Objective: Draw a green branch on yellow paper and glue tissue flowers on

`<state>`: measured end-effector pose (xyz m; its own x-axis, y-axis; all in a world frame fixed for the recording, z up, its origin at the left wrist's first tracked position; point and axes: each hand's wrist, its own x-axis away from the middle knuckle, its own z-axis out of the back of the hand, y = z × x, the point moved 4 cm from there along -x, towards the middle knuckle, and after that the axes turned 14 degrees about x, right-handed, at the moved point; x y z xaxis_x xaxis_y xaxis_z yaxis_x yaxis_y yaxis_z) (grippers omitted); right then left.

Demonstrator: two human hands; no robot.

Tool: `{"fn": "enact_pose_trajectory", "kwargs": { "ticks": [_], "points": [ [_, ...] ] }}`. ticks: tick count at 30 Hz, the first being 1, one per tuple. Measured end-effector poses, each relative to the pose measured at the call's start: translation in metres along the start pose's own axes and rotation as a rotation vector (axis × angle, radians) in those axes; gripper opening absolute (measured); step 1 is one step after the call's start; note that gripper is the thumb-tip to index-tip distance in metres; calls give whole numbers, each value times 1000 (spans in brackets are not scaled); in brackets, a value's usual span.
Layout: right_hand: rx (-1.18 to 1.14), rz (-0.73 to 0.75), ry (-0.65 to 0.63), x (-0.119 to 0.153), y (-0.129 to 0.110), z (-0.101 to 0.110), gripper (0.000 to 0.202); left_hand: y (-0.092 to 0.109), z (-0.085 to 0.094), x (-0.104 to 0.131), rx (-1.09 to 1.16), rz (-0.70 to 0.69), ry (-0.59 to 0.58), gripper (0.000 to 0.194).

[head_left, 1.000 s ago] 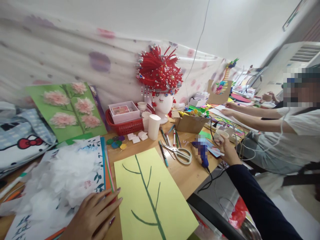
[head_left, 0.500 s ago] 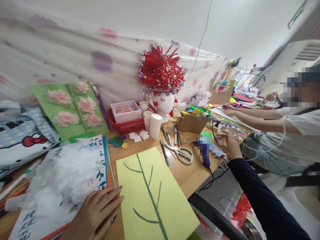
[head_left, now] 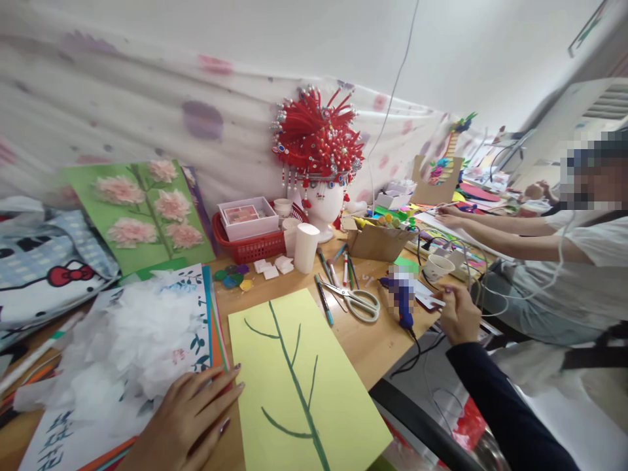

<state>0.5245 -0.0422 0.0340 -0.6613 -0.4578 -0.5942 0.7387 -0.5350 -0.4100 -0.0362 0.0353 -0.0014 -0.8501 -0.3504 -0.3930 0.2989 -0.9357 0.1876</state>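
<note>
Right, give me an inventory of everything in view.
drawing sheet: one, yellow, front centre
tissue pile: one, white, left
bag: one, blue checked, far left
flowers: five, pink, on green board
basket: one, red, back centre
discs: several, mixed, before basket
cylinder: one, white, right of basket
headdress: one, red, on white mannequin head
scissors: one, pale, right of drawing sheet
pens: several, mixed, near scissors
glue gun: one, blue, right of scissors
open carton: one, brown, behind scissors
nearest paper cup: one, white, beyond right hand
nearest co-worker: one, in white, right
far clutter: uncounted, mixed, back right
left hand: one, flat, at sheet's edge
right hand: one, dark sleeve, near cup
</note>
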Motion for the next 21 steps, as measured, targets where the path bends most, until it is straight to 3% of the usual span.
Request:
{"fn": "enact_pose_trajectory", "kwargs": {
  "ticks": [2,6,9,15,21],
  "points": [
    [-147,-129,35,23,-5,-3,43,0,0,0,-21,-6,0,53],
    [-256,-64,45,45,-27,-10,47,2,-1,1,-36,-17,30,53],
    [-297,-55,19,53,-29,-10,49,2,-2,1,-47,-25,46,50],
    [-312,12,-154,68,-29,-22,62,3,0,-2,-77,-59,40,46],
    [-168,-69,-99,69,-34,-36,59,2,0,-1,-100,-82,42,48]
  ]
}}
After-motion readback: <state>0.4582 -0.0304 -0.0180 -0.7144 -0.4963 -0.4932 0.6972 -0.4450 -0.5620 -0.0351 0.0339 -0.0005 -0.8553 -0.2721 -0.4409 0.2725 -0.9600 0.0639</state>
